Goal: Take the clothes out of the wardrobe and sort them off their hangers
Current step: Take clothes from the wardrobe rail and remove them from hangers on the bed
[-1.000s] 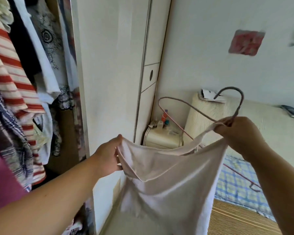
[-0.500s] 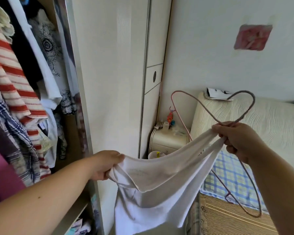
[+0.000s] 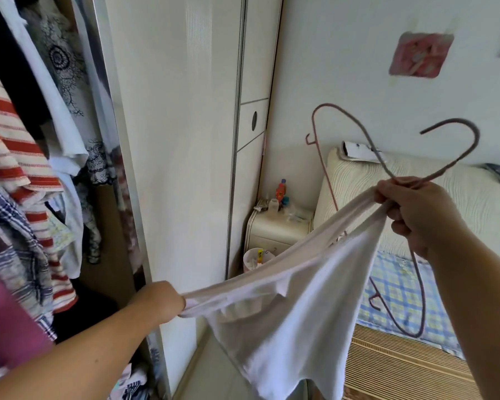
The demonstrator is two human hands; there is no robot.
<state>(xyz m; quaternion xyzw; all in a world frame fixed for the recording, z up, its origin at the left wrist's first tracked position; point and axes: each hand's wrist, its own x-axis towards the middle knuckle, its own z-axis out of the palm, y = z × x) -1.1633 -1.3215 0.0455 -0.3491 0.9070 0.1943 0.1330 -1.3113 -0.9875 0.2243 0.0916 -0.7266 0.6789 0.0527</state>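
Left of the wardrobe door (image 3: 179, 140), striped and checked clothes (image 3: 15, 157) are seen hanging. In front of that door, low down, one edge of a white top (image 3: 295, 313) is pinched in the curled left hand (image 3: 159, 301). The cloth is drawn taut up to the right hand (image 3: 419, 209), well right of the door, where its other edge and the neck of a pink wire hanger (image 3: 474, 145) are gripped together. The top is judged light, soft and limp, best taken by its edges; the hanger is judged thin, stiff and easily snagged. Farther right of the door, a bedside cabinet (image 3: 280, 226), a checked sheet (image 3: 396, 287) and a woven mat (image 3: 393, 368) are shown in a narrow bedroom.
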